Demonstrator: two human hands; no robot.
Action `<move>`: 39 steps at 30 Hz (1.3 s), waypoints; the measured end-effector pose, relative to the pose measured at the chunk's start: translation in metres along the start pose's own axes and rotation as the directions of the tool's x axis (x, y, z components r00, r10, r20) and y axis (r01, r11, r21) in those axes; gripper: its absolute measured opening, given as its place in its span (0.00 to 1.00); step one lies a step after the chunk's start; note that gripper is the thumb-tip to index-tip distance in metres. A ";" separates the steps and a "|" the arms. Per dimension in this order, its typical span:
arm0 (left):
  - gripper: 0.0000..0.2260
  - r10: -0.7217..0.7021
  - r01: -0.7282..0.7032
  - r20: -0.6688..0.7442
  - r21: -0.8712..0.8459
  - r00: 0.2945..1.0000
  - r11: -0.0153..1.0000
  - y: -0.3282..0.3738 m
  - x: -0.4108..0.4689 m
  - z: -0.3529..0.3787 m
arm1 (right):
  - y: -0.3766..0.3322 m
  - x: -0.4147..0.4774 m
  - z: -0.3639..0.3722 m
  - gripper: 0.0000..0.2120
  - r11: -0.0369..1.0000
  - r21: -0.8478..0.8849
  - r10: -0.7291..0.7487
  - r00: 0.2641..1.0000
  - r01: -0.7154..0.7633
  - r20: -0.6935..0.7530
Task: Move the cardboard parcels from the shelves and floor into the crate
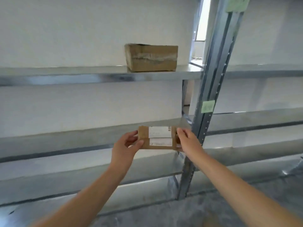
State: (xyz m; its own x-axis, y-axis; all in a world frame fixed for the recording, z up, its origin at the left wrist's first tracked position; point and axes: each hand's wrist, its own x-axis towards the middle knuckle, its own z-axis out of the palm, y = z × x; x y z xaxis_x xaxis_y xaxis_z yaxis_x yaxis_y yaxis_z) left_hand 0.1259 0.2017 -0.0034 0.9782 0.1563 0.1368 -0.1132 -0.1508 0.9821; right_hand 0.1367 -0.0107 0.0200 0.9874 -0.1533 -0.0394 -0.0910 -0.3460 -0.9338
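A small flat cardboard parcel (158,138) with two white labels is held between both hands in front of the middle metal shelf (65,136). My left hand (127,145) grips its left end with thumb and fingers. My right hand (188,140) grips its right end. A larger brown cardboard parcel (151,57), with worn clear tape across its front, sits on the upper shelf (82,74) straight above. No crate is in view.
A grey metal upright (211,89) with a green sticker (207,106) stands just right of the hands. More shelf boards run lower down and to the right (262,118). A white wall lies behind, and a bright opening (200,30) shows at the top.
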 end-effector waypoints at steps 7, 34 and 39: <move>0.14 0.063 -0.057 -0.275 0.030 0.959 0.998 -0.009 -0.014 -0.177 | -0.104 -0.021 0.156 0.15 0.999 0.033 -0.007 0.950 -0.003 0.312; 0.05 -0.523 0.684 -0.785 -0.181 0.333 0.706 -0.278 -0.166 -0.656 | -0.068 -0.184 0.815 0.28 0.870 -0.332 0.214 0.328 0.364 0.920; 0.04 -0.588 0.780 -0.777 -0.218 0.224 0.586 -0.339 -0.138 -0.710 | -0.039 -0.168 0.912 0.26 0.841 -0.399 0.323 0.253 0.365 0.912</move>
State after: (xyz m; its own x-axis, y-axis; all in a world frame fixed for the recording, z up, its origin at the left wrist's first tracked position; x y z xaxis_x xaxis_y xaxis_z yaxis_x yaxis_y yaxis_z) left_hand -0.0941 0.9246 -0.2634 0.1506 0.8823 -0.4459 0.6589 0.2467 0.7106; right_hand 0.0924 0.8729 -0.2611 0.3383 0.6939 -0.6357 0.2323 -0.7162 -0.6582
